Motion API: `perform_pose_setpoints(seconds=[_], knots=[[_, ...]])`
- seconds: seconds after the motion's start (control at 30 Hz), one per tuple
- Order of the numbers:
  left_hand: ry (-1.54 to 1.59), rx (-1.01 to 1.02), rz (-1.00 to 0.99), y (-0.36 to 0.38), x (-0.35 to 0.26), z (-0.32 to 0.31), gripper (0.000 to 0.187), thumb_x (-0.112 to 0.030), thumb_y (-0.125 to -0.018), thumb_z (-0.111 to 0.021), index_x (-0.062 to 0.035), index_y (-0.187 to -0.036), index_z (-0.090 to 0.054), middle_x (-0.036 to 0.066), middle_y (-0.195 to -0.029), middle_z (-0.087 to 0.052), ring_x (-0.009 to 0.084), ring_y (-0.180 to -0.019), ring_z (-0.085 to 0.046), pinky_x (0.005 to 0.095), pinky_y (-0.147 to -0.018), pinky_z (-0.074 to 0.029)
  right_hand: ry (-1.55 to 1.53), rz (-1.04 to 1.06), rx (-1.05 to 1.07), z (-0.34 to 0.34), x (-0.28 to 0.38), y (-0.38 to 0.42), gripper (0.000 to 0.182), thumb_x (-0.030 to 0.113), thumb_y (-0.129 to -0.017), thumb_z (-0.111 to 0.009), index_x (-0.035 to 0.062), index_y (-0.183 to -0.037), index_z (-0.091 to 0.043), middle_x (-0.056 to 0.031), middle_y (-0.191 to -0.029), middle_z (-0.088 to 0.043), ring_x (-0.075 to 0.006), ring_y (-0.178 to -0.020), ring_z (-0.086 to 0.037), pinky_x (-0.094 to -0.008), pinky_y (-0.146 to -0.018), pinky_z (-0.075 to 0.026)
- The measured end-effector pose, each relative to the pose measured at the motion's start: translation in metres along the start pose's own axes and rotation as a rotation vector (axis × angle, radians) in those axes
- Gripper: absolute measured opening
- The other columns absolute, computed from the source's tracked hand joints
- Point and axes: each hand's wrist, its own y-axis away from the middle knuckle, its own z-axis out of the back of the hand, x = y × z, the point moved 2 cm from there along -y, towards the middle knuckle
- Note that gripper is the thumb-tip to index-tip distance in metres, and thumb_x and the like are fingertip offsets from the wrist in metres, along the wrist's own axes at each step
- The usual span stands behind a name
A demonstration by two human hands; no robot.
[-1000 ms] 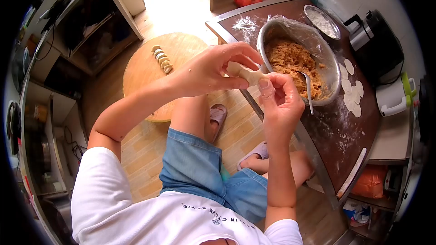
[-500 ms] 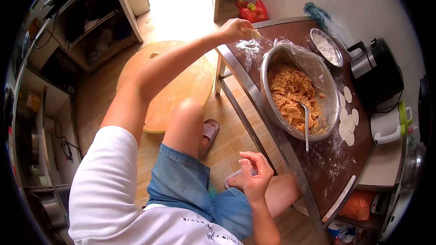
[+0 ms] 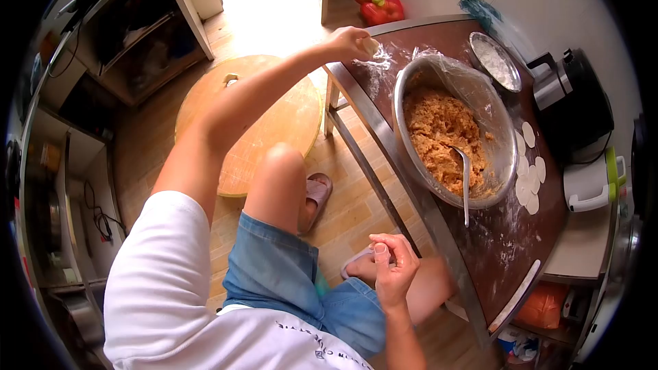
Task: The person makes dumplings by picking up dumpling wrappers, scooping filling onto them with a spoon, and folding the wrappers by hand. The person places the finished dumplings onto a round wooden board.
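Now dumpling lower, nearer flour patch.

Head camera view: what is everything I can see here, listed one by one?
dumpling: one, pale, pinched in the left hand over the floured table corner
metal bowl: one, silver, on the table, holding brown filling
spoon: one, metal, resting in the filling
dough wrappers: several, white, on the table beside the bowl
flour dish: one, metal, at the table's far end
round board: one, wooden, left of the table
kettle: one, black, right of the table
left hand: stretched out, closed on the dumpling
right hand: loosely curled over the lap, empty
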Motion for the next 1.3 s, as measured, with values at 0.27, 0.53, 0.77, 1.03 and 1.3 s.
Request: perform_pose_setpoints(seconds=[0.27, 0.53, 0.77, 1.03, 1.3], knots=[[0.833, 0.414, 0.018, 0.170, -0.163, 0.008, 0.059, -0.015, -0.071, -0.075, -0.0043, -0.120, -0.044, 0.006, -0.106, -0.053, 0.0131, -0.101, -0.051, 0.0264, -0.088, -0.043, -0.366, 0.071, -0.213, -0.006, 0.020, -0.025, 0.064, 0.044, -0.078, -0.066, 0.0033, -0.123, -0.045, -0.0058, -0.099, -0.049, -0.0104, -0.080, -0.046, -0.0222, -0.068, -0.044], [1.065, 0.295, 0.099, 0.248, -0.230, -0.024, 0.057, -0.020, -0.076, -0.071, -0.0022, -0.121, -0.041, 0.003, -0.108, -0.052, 0.0123, -0.095, -0.054, 0.0236, -0.076, -0.044, -0.060, 0.388, -0.205, 0.008, 0.040, -0.021, 0.047, 0.047, -0.085, -0.052, 0.0064, -0.103, -0.065, -0.0105, -0.118, -0.049, -0.0207, -0.108, -0.042, -0.0323, -0.087, -0.036], [1.260, 0.424, 0.153, 0.275, -0.233, -0.056, 0.032, -0.030, -0.092, -0.050, 0.0003, -0.099, -0.057, 0.001, -0.080, -0.057, 0.0078, -0.072, -0.053, 0.0227, -0.064, -0.045, -0.083, 0.395, -0.009, 0.025, 0.046, -0.009, 0.048, 0.049, -0.084, -0.050, 0.0072, -0.101, -0.067, -0.0125, -0.114, -0.052, -0.0238, -0.104, -0.047, -0.0369, -0.086, -0.040], [1.238, 0.637, 0.095, 0.278, -0.238, -0.050, 0.038, -0.034, -0.092, -0.048, -0.0018, -0.109, -0.059, 0.006, -0.079, -0.060, 0.0106, -0.072, -0.060, 0.0223, -0.061, -0.048, 0.122, 0.516, 0.209, 0.037, 0.053, -0.009, 0.060, 0.051, -0.090, -0.035, 0.0008, -0.102, -0.065, -0.0170, -0.111, -0.055, -0.0276, -0.102, -0.049, -0.0381, -0.087, -0.039], [1.271, 0.619, 0.054, 0.278, -0.237, -0.052, 0.036, -0.032, -0.092, -0.049, -0.0005, -0.105, -0.059, 0.005, -0.081, -0.061, 0.0125, -0.075, -0.061, 0.0233, -0.063, -0.049, 0.193, 0.624, 0.230, 0.042, 0.057, -0.011, 0.041, 0.041, -0.089, -0.044, 0.0102, -0.106, -0.065, -0.0114, -0.109, -0.055, -0.0284, -0.098, -0.050, -0.0392, -0.085, -0.040]])
